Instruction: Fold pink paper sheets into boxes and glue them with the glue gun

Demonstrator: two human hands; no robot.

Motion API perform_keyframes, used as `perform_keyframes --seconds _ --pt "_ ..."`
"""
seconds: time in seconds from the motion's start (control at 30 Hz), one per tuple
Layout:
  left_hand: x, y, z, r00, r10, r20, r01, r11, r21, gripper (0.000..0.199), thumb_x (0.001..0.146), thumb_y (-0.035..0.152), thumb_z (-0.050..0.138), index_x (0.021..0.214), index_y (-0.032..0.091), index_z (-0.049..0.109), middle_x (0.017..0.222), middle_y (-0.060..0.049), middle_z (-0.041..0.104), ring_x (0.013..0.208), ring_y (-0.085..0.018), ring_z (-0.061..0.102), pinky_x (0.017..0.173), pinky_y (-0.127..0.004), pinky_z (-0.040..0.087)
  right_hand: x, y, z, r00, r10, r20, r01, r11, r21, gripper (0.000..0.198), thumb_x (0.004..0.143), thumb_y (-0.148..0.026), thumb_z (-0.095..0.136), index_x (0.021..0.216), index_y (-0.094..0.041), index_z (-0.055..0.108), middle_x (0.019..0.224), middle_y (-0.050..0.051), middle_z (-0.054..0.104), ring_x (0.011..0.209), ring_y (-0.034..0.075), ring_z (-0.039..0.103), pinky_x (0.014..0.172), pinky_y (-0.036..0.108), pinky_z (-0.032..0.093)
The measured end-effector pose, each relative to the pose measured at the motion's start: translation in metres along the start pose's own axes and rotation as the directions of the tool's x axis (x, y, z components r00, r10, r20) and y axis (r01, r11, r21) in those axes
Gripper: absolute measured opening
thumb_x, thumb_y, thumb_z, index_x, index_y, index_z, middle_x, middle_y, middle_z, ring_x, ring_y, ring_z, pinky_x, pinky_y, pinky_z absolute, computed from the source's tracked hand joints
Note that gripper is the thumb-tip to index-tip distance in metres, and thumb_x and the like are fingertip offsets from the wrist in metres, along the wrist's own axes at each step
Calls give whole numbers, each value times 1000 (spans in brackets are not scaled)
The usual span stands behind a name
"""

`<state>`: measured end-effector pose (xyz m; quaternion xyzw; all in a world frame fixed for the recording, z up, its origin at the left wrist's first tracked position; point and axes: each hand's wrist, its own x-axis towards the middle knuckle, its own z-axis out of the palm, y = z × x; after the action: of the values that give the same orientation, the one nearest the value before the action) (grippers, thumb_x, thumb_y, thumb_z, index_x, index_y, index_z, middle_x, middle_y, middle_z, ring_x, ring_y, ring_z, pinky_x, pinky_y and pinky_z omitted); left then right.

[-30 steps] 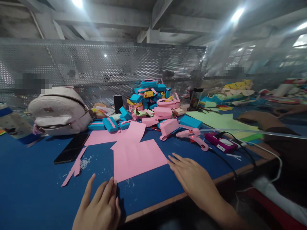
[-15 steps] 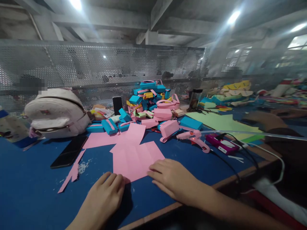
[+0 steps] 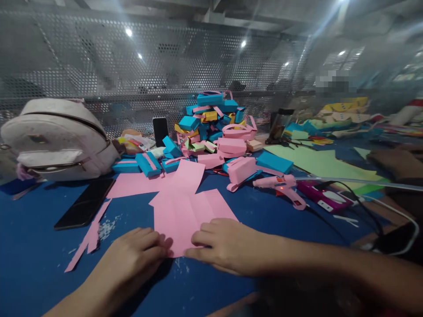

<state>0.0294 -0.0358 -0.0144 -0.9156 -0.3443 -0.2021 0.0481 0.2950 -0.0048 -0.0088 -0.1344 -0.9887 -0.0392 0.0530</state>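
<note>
A creased sheet of pink paper (image 3: 185, 211) lies in front of me, with parallel fold lines across it. My left hand (image 3: 140, 251) is closed at its near left corner, thumb and fingers pinching the edge. My right hand (image 3: 224, 246) has its fingers bent over the near right part of the same sheet, its thumb side along the front edge. Just beyond, more pink paper (image 3: 132, 185) lies flat. To the left are narrow pink paper strips (image 3: 87, 237) beside small white scraps (image 3: 108, 226).
Behind the paper rises a pile of blue and pink paper boxes (image 3: 209, 99). A pink glue gun (image 3: 280, 185) and a purple power strip (image 3: 325, 198) with cables sit right. A black phone (image 3: 84, 204) and white backpack (image 3: 62, 141) stand left. A person's arm (image 3: 393, 158) is far right.
My view has tilted down and come closer. My right hand has slid left along the sheet's near edge, and its fingers have curled in. My left fingers now pinch the corner.
</note>
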Motion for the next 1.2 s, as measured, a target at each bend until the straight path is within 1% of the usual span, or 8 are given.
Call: perform_keyframes --seconds 0.1,0.23,0.5,0.63,0.77,0.87,1.0,1.2 --pt "7 -11 -2 979 9 202 20 990 -140 21 97 21 46 102 25 66 84 0 65 74 -14 61 65 -24 43 3 6 4 999 -47 -16 47 999 17 32 96 -25 48 127 -19 53 101 1 61 79 17 48 61 32 35" --pt "22 -18 -3 928 -61 367 183 935 -305 17 96 21 47 90 22 63 88 0 65 82 -15 61 77 -29 42 6 11 9 996 -79 -47 81 996 48 29 98 -25 46 125 -18 54 100 1 62 77 16 47 60 31 34" --pt "34 -18 15 901 -202 384 353 857 -376 13 93 18 47 95 21 59 89 -1 65 81 -17 57 74 -30 43 8 15 11 989 -92 -115 98 994 48 27 100 -18 39 121 -15 57 93 3 62 76 16 48 61 31 36" --pt "33 -19 23 946 -201 255 280 904 -325 20 90 17 52 109 22 57 95 -2 65 82 -17 57 70 -28 44 7 16 12 989 -86 -118 96 992 79 29 100 -18 38 123 -15 56 95 3 63 78 16 49 65 31 38" --pt "30 -16 25 994 -68 85 80 986 -148 13 94 21 51 98 22 63 97 -3 66 86 -18 58 74 -32 43 7 18 10 991 -78 -107 92 986 137 29 99 -22 42 124 -16 55 99 3 63 79 16 49 67 30 39" --pt "21 -13 28 998 63 -18 -64 991 -114 23 98 19 43 97 22 65 99 -4 69 91 -19 60 85 -37 44 7 18 9 992 -68 -106 84 984 158 30 96 -25 48 124 -17 55 99 3 64 80 16 50 66 29 38" --pt "5 -10 30 988 99 -117 -109 991 -82 19 96 21 50 101 21 68 98 -1 73 94 -16 65 99 -35 44 7 18 10 994 -49 -98 66 983 174 30 93 -27 53 122 -18 57 101 2 63 81 15 51 67 29 39" --pt "-8 -12 10 978 208 16 -208 971 118 31 97 33 47 123 24 63 123 -2 67 117 -18 60 108 -32 42 9 18 11 998 -30 -58 39 985 169 37 87 -28 62 122 -20 56 101 1 64 77 14 51 66 29 39"
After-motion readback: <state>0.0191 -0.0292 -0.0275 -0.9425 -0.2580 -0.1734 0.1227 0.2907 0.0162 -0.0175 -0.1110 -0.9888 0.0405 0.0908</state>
